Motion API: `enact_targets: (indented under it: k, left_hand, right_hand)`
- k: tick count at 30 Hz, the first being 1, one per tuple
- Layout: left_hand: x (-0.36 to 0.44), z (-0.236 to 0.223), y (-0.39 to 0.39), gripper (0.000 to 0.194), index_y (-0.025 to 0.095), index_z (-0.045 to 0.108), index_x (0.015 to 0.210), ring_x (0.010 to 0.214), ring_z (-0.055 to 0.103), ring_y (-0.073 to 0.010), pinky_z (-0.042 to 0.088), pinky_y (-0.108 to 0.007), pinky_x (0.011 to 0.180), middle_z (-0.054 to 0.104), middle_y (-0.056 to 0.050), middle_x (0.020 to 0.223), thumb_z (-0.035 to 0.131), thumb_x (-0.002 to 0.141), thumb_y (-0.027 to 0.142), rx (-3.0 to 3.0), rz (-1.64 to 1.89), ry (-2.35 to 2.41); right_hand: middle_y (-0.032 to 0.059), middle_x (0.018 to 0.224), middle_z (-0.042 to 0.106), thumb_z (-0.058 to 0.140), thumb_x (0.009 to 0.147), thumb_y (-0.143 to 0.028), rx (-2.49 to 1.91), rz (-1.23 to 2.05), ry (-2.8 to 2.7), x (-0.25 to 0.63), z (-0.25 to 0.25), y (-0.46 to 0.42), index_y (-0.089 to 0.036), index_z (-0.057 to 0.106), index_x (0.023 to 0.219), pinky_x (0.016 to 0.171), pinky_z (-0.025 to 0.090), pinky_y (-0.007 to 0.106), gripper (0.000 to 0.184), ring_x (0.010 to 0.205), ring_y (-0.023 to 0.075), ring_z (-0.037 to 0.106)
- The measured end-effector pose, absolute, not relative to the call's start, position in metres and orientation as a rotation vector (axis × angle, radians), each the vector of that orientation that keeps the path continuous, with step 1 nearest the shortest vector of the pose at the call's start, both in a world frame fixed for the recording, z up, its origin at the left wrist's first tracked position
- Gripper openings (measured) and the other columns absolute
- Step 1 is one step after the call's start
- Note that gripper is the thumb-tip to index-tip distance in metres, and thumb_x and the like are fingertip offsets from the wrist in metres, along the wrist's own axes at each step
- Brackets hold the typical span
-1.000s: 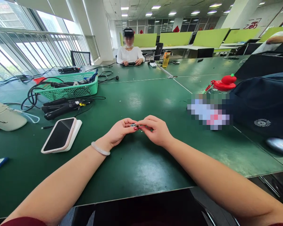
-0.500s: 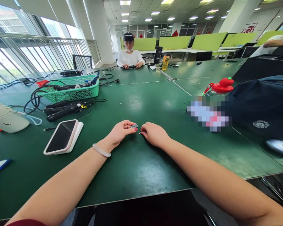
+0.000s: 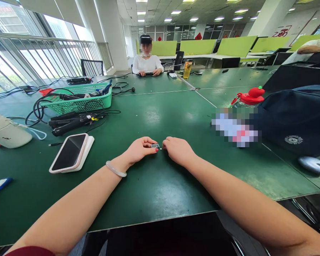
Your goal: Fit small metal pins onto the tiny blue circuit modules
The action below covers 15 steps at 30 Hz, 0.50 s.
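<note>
Between thumb and fingers, my left hand (image 3: 140,149) pinches a small circuit board (image 3: 155,145), dark with pale parts on its face. Facing it from the right, my right hand (image 3: 177,150) is closed, and a tiny white-tipped piece (image 3: 161,149) pokes out of its fingertips. That tip is close to the board's right end; whether they touch I cannot tell. Both hands are just above the green table (image 3: 149,192). Most of the right hand's piece is hidden behind the fingers.
Left of my hands lies a phone (image 3: 69,153) on a white box. Black handheld devices (image 3: 70,122), a green basket (image 3: 80,104) and a pale pouch (image 3: 9,131) are farther left. A backpack (image 3: 296,117), red-lidded bottle (image 3: 249,97) and mouse (image 3: 314,165) stand right. A person (image 3: 147,64) sits opposite.
My right hand has drawn away from the board, baring the small white tip, then come a little nearer again. My left hand keeps its hold on the board.
</note>
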<state>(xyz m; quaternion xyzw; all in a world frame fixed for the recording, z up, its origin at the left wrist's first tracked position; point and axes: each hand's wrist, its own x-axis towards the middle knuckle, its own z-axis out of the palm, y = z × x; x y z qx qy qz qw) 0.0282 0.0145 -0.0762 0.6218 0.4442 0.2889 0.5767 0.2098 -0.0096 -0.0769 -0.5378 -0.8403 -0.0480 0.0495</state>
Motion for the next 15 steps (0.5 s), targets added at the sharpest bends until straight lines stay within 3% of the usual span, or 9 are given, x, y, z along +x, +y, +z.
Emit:
enact_targets:
  k: [7, 15]
  left_hand:
    - [0.031, -0.079, 0.012, 0.032, 0.013, 0.058, 0.088, 0.070, 0.056, -0.0112, 0.043, -0.026, 0.074, 0.061, -0.002, 0.074, 0.072, 0.061, 0.022, 1.569, 0.660, 1.079]
    - [0.034, -0.081, 0.012, 0.028, 0.012, 0.057, 0.082, 0.071, 0.056, -0.0120, 0.044, -0.027, 0.074, 0.061, -0.002, 0.074, 0.072, 0.060, 0.020, 1.605, 0.670, 1.064]
  right_hand:
    - [0.0047, 0.092, 0.058, 0.037, 0.093, -0.021, -1.585, -0.243, -2.341, 0.208, -0.070, -0.016, -0.019, 0.059, 0.092, 0.066, 0.035, 0.023, 0.023, 0.079, 0.0137, 0.053]
    - [0.0052, 0.088, 0.057, 0.044, 0.087, -0.014, -1.537, -0.218, -2.489, 0.195, -0.067, -0.025, -0.017, 0.058, 0.088, 0.062, 0.034, 0.024, 0.015, 0.075, 0.0146, 0.052]
